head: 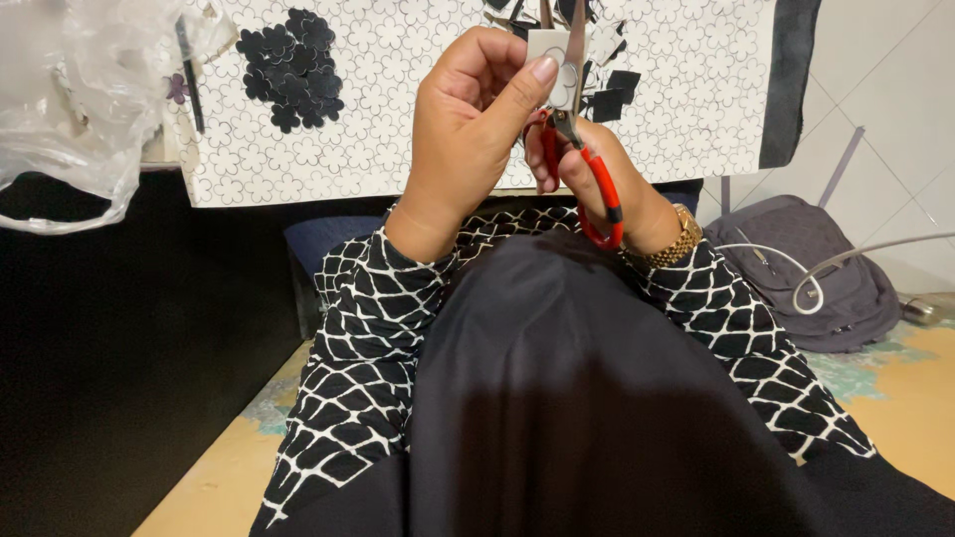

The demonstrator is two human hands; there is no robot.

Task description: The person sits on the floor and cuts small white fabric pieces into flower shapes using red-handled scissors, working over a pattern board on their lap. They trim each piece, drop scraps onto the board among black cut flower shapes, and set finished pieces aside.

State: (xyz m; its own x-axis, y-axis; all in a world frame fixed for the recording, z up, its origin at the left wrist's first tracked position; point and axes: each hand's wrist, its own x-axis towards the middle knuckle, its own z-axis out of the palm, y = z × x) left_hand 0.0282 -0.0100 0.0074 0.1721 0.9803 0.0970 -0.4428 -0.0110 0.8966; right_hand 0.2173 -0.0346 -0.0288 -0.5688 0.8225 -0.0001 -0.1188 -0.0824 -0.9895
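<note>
head view shows two hands held up close together over a lap in black cloth. left hand point(468, 129) is closed on a small white piece point(548, 50), pinching it between thumb and fingers so it stands up above the hand. right hand point(607, 189) is closed around the red handles of the scissors point(577, 129), with fingers through the loops. scissors point up, long way running from the red handles at the bottom to the shiny blades at the top. the blades touch the right side of the white piece, so the piece sits just up and left of the scissor hand. i cannot tell how wide the blades are apart. a gold watch point(678, 242) is on the right wrist. behind the hands is a big white sheet with flower shapes point(398, 89), and a bunch of black flower cutouts point(293, 65) lies near its top left corner. a clear plastic bag point(70, 99) hangs at the far left. a grey bag point(816, 268) lies on the floor at the right.
</note>
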